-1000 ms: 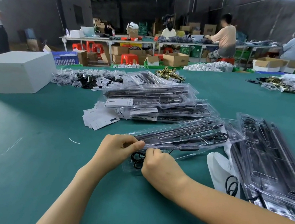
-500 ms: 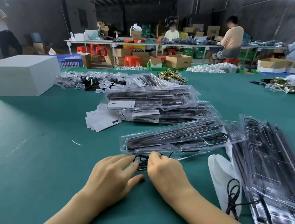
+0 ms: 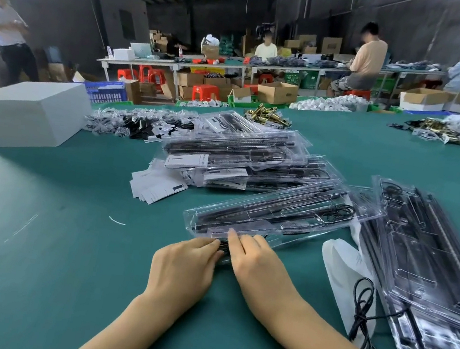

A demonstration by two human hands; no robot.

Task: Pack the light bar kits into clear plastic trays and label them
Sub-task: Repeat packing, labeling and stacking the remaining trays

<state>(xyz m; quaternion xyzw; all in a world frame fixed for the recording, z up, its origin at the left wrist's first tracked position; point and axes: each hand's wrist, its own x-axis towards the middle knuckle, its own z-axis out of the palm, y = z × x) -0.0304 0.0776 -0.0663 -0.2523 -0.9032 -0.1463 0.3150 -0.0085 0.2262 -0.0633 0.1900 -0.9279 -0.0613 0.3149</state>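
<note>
A clear plastic tray with black light bars inside lies slanted on the green table in front of me. A small black coiled cable sits at its near edge, between my two hands. My left hand lies low on the table, its fingertips touching the cable from the left. My right hand rests with straight fingers on the tray's near edge, beside the cable. A pile of white labels lies to the left of a stack of labelled, packed trays.
Another stack of clear trays lies at the right, over a white bag and a loose black cable. A white box stands at the far left beside bagged accessories. Brass parts and several people are further back.
My left hand let go of its pinch on the cable and dropped flat onto the table. My right hand's fingers stretched forward onto the tray's near edge. The tray has shifted slightly away.
</note>
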